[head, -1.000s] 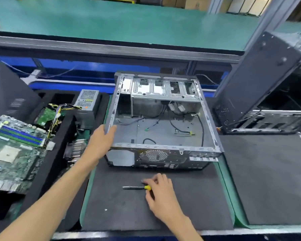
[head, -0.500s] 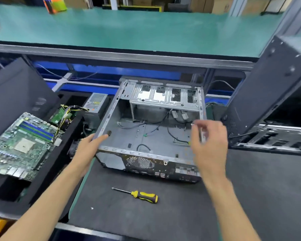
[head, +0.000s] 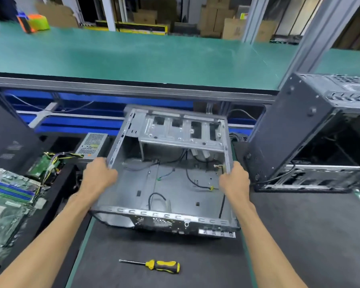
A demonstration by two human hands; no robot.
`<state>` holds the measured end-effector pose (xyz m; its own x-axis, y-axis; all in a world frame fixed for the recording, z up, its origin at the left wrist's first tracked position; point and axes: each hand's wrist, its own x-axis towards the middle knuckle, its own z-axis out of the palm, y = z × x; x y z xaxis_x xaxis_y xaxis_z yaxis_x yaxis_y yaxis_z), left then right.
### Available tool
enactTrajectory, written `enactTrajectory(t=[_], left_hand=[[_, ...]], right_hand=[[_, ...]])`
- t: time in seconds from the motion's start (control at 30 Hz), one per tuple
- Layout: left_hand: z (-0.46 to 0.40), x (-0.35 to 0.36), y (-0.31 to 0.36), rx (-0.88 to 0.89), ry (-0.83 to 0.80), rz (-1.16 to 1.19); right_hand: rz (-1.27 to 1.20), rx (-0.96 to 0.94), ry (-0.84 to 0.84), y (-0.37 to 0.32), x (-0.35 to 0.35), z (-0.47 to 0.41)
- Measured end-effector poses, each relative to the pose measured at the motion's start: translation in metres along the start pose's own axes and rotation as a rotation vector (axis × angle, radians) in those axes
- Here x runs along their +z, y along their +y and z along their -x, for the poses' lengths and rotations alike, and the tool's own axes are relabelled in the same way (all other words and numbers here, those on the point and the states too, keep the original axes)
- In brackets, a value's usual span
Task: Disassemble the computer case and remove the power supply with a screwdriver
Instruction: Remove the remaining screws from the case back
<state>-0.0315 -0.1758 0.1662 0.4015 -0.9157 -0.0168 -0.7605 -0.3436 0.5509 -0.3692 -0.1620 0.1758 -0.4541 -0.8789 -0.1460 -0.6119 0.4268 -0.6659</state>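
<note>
An open grey computer case lies on its side in the middle of the black mat, emptied except for loose cables, its rear panel facing me. My left hand grips its left rim and my right hand grips its right rim. The near end appears slightly raised off the mat. A yellow-and-black screwdriver lies on the mat in front of the case, untouched. A grey power supply with coloured wires sits in the black tray to the left of the case.
A green motherboard rests at the far left on black trays. Another dark case leans at the right over a metal frame. A green-topped shelf overhangs the back. The black mat extends to the right.
My right hand left the screwdriver on the mat and went to the case's right rim. Both hands now grip the case, whose near end seems to have lifted.
</note>
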Motion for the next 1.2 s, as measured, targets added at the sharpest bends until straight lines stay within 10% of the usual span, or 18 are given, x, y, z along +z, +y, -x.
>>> enactTrajectory(t=[0.27,0.43,0.6,0.9,1.2], left_hand=[[-0.010,-0.113,0.072,0.496,0.369,-0.077],[-0.014,-0.150,0.116,0.792,0.597,-0.269],[-0.015,-0.148,0.143,1.046,0.533,-0.388],[-0.022,-0.110,0.153,1.329,0.294,-0.424],[-0.037,-0.095,0.140,1.249,0.252,-0.263]], right_hand=[[-0.607,-0.011,0.312,-0.019,0.024,0.033],[-0.824,0.175,0.041,-0.034,0.066,0.038],[-0.954,0.451,-0.369,-0.030,0.107,0.023],[-1.214,0.695,-0.537,-0.017,0.186,0.031],[-0.412,0.186,-0.755,-0.057,0.099,0.000]])
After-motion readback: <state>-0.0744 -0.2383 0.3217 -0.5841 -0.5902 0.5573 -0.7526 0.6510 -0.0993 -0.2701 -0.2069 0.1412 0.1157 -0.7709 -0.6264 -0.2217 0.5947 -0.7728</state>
